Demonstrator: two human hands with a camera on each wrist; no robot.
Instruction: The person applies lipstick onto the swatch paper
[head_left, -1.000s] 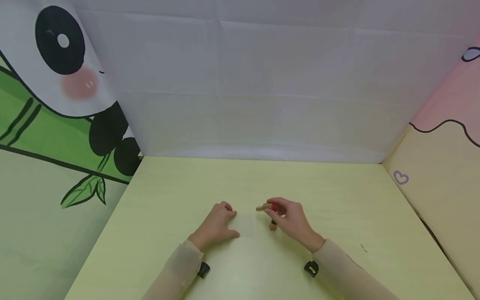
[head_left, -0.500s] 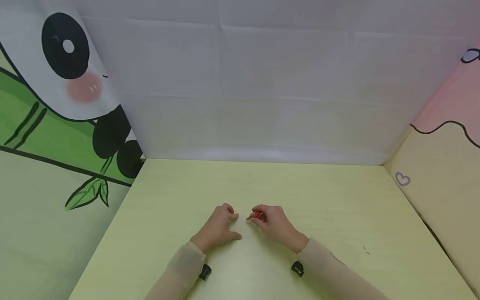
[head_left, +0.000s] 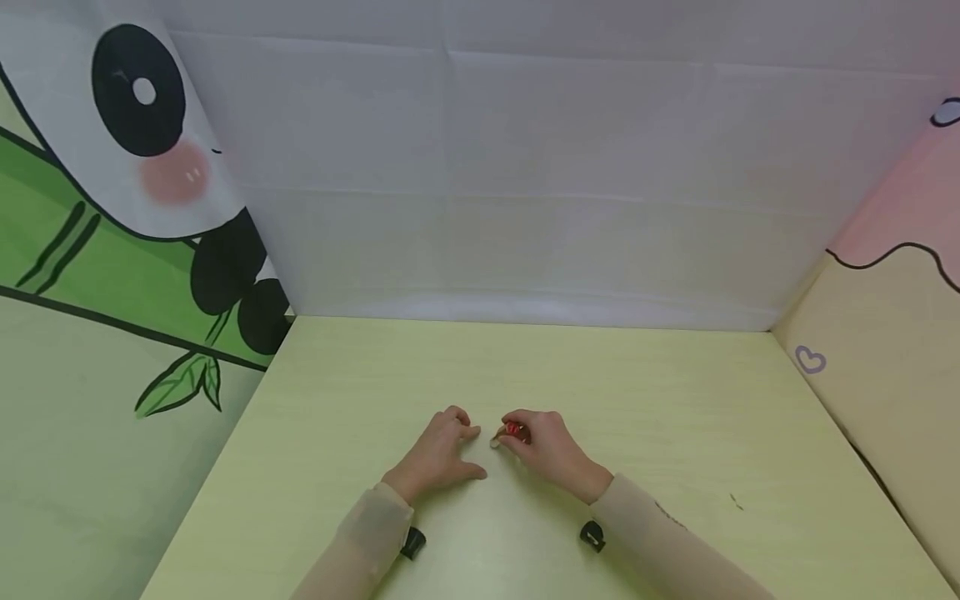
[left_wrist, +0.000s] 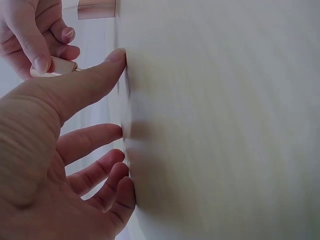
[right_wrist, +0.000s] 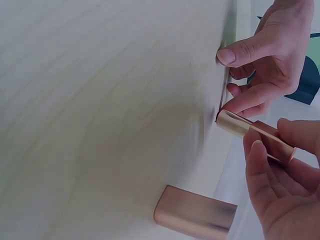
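Observation:
My right hand (head_left: pixel 555 450) pinches a rose-gold lipstick (right_wrist: pixel 270 140) between thumb and fingers, its base toward the palm. The lipstick's dark red tip is right at the tabletop, on or over a faint, thin pale sheet (head_left: pixel 491 457). Just left of it, my left hand (head_left: pixel 435 454) rests its spread fingertips at the sheet's left side, thumb and fingers apart and gripping nothing. A rose-gold cap (right_wrist: pixel 195 212) stands on the table near the right hand in the right wrist view; in the head view that hand hides it.
The pale yellow table (head_left: pixel 637 375) is backed by a white sheet wall (head_left: pixel 480 208). A panel with a cartoon panda (head_left: pixel 142 183) rises on the left and a pink and cream panel (head_left: pixel 892 333) on the right. A small dark mark (head_left: pixel 736 502) lies on the tabletop at right.
My right hand has moved left and down with the lipstick, bringing its tip to the sheet beside the left fingertips. The cap has become hidden in the head view. My left hand stays in place.

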